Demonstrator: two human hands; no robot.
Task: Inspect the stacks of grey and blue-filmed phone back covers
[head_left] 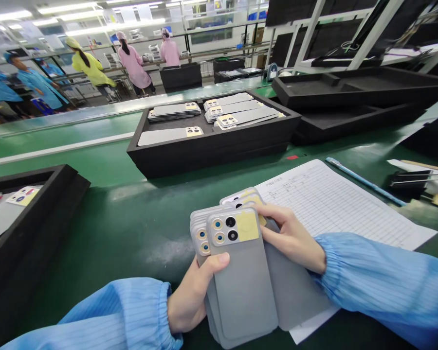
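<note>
My left hand (199, 287) is closed around a stack of grey phone back covers, its thumb lying over the top cover (244, 287). That cover has a camera block with round lens rings and a yellow film square. My right hand (288, 236) pinches the upper right corner of the covers, its thumb and fingers near the yellow film. Behind and to the right, under my right hand, lies another pile of grey covers (295, 291), resting partly on a printed sheet. My right fingertips are partly hidden, so which cover they grip is hard to make out.
A black tray (211, 153) holding several stacks of covers stands ahead. Another black tray (40, 214) with covers is at left. Black trays (350, 87) are stacked at right. A ruled paper form (324, 204), a blue pen (365, 181) and a binder clip (409, 183) lie right. Several people work beyond.
</note>
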